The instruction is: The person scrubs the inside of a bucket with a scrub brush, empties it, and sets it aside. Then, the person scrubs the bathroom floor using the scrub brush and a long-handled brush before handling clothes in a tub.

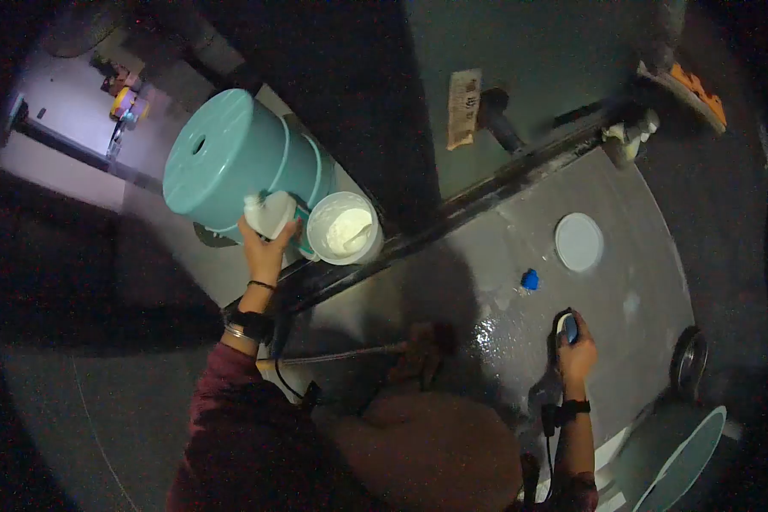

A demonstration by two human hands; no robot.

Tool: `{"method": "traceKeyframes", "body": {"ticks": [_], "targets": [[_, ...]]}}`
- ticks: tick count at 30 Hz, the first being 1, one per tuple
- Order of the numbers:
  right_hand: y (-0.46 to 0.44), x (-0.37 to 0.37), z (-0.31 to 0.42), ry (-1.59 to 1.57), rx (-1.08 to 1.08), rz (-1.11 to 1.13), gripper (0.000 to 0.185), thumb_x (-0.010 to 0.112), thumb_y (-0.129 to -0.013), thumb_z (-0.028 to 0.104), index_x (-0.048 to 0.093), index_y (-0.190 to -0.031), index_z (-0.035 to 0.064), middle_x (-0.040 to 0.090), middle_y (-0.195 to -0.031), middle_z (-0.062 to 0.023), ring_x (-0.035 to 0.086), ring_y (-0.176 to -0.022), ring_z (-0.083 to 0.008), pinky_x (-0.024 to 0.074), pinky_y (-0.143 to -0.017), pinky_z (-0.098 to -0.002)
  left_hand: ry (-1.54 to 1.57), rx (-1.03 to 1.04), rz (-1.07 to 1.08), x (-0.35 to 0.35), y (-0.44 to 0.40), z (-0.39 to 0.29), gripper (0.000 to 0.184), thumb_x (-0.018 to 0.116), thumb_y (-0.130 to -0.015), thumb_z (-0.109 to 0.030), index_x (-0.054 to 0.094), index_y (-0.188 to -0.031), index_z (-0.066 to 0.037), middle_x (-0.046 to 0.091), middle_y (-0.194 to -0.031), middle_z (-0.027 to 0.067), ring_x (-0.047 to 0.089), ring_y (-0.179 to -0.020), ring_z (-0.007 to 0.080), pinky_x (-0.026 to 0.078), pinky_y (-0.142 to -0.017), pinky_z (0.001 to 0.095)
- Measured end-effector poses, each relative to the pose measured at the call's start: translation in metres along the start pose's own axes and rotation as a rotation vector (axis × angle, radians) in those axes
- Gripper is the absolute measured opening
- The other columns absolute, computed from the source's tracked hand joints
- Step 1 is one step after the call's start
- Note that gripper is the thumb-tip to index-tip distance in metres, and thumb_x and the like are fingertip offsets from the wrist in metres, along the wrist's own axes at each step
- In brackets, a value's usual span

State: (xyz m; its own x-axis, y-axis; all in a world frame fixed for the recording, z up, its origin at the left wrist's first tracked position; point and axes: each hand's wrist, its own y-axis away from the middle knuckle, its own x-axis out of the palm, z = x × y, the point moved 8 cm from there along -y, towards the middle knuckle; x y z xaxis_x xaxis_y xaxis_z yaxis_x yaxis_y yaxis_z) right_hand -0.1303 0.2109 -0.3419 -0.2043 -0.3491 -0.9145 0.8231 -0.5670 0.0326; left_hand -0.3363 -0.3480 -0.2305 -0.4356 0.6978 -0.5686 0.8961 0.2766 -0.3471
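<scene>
- Two grips close: left grip (265, 253) round a white plastic bottle (271, 213), beside the white round powder tub (322, 224).
- Right grip (578, 357) round a blue-and-white oval block (571, 328), right of the tub; level pressure looks best.

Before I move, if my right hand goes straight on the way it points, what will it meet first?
Your right hand would likely meet the white lid, passing right of the blue cap. The hand's height is unclear.
</scene>
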Motion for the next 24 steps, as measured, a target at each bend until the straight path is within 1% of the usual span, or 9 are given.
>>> {"method": "traceKeyframes", "body": {"ticks": [5, 8, 10, 12, 14, 16, 18, 22, 24], "targets": [[-0.003, 0.000, -0.003, -0.111, -0.023, -0.024, 0.045, 0.059, -0.062, 0.013, 0.056, -0.107, 0.0172, 0.059, -0.094, -0.0161, 0.057, -0.084, -0.0318, 0.0451, -0.074, -0.0364, -0.128, 0.079, -0.163, -0.020, 0.010, 0.027, 0.085, 0.074, -0.064, -0.022, 0.020, -0.123, 0.004, 0.028, -0.120, 0.0181, 0.037, -0.108, 0.0275, 0.033, -0.091, 0.0377], [-0.006, 0.006, -0.016, -0.058, -0.057, -0.074, 0.048, 0.062, -0.060, 0.014, 0.055, -0.107, 0.0173, 0.059, -0.091, -0.0158, 0.057, -0.081, -0.0319, 0.0454, -0.073, -0.0375, -0.202, 0.135, -0.181, -0.022, 0.027, -0.053, 0.083, 0.071, -0.064, -0.017, 0.018, -0.124, 0.004, 0.028, -0.121, 0.0192, 0.033, -0.111, 0.0293, 0.028, -0.094, 0.0388], [-0.006, 0.002, -0.016, -0.031, -0.017, -0.049, 0.049, 0.062, -0.062, 0.018, 0.052, -0.110, 0.0194, 0.059, -0.091, -0.0145, 0.058, -0.080, -0.0314, 0.0456, -0.071, -0.0388, -0.236, 0.407, -0.105, 0.000, 0.051, -0.129, 0.073, 0.067, -0.065, -0.013, 0.025, -0.122, 0.004, 0.032, -0.120, 0.0189, 0.033, -0.112, 0.0305, 0.025, -0.095, 0.0385], [-0.004, 0.003, -0.018, -0.008, 0.009, -0.013, 0.051, 0.063, -0.064, 0.021, 0.050, -0.113, 0.0215, 0.059, -0.091, -0.0131, 0.058, -0.079, -0.0310, 0.0458, -0.070, -0.0401, -0.229, 0.550, 0.264, 0.059, 0.078, -0.175, 0.057, 0.062, -0.067, -0.010, 0.035, -0.115, 0.004, 0.038, -0.116, 0.0189, 0.035, -0.111, 0.0323, 0.028, -0.093, 0.0379], [-0.005, 0.004, -0.019, -0.035, -0.025, -0.036, 0.051, 0.063, -0.064, 0.022, 0.050, -0.113, 0.0225, 0.059, -0.091, -0.0130, 0.058, -0.079, -0.0306, 0.0460, -0.070, -0.0398, -0.038, 0.550, 0.871, 0.146, 0.114, -0.213, 0.043, 0.058, -0.071, -0.012, 0.041, -0.108, 0.003, 0.043, -0.109, 0.0191, 0.038, -0.107, 0.0350, 0.029, -0.093, 0.0410], [-0.006, 0.004, -0.022, -0.049, -0.003, -0.007, 0.052, 0.062, -0.064, 0.022, 0.049, -0.114, 0.0235, 0.059, -0.092, -0.0138, 0.058, -0.079, -0.0306, 0.0459, -0.070, -0.0397, 0.014, 0.881, 0.840, 0.206, 0.155, -0.237, 0.042, 0.058, -0.071, -0.018, 0.043, -0.107, -0.001, 0.046, -0.105, 0.0191, 0.042, -0.102, 0.0364, 0.032, -0.089, 0.0445], [-0.005, 0.008, -0.024, -0.047, -0.028, 0.005, 0.052, 0.062, -0.064, 0.023, 0.048, -0.115, 0.0236, 0.058, -0.092, -0.0142, 0.058, -0.079, -0.0307, 0.0460, -0.071, -0.0398, -0.107, 1.051, 0.889, 0.279, 0.183, -0.247, 0.047, 0.061, -0.069, -0.022, 0.044, -0.109, -0.003, 0.047, -0.105, 0.0193, 0.043, -0.100, 0.0357, 0.034, -0.087, 0.0450], [-0.004, 0.006, -0.023, 0.034, -0.003, 0.033, 0.053, 0.063, -0.064, 0.024, 0.047, -0.115, 0.0247, 0.058, -0.089, -0.0143, 0.058, -0.078, -0.0314, 0.0468, -0.069, -0.0397, -0.209, 1.015, 0.981, 0.380, 0.203, -0.274, 0.050, 0.064, -0.066, -0.025, 0.046, -0.107, -0.005, 0.048, -0.099, 0.0189, 0.045, -0.096, 0.0332, 0.036, -0.084, 0.0439], [-0.005, 0.003, -0.022, 0.029, 0.015, 0.061, 0.053, 0.062, -0.064, 0.024, 0.047, -0.115, 0.0253, 0.058, -0.089, -0.0149, 0.058, -0.077, -0.0316, 0.0467, -0.068, -0.0404, -0.370, 1.014, 0.990, 0.408, 0.208, -0.286, 0.044, 0.061, -0.071, -0.027, 0.050, -0.105, -0.002, 0.050, -0.098, 0.0182, 0.047, -0.094, 0.0364, 0.038, -0.084, 0.0418]]}}
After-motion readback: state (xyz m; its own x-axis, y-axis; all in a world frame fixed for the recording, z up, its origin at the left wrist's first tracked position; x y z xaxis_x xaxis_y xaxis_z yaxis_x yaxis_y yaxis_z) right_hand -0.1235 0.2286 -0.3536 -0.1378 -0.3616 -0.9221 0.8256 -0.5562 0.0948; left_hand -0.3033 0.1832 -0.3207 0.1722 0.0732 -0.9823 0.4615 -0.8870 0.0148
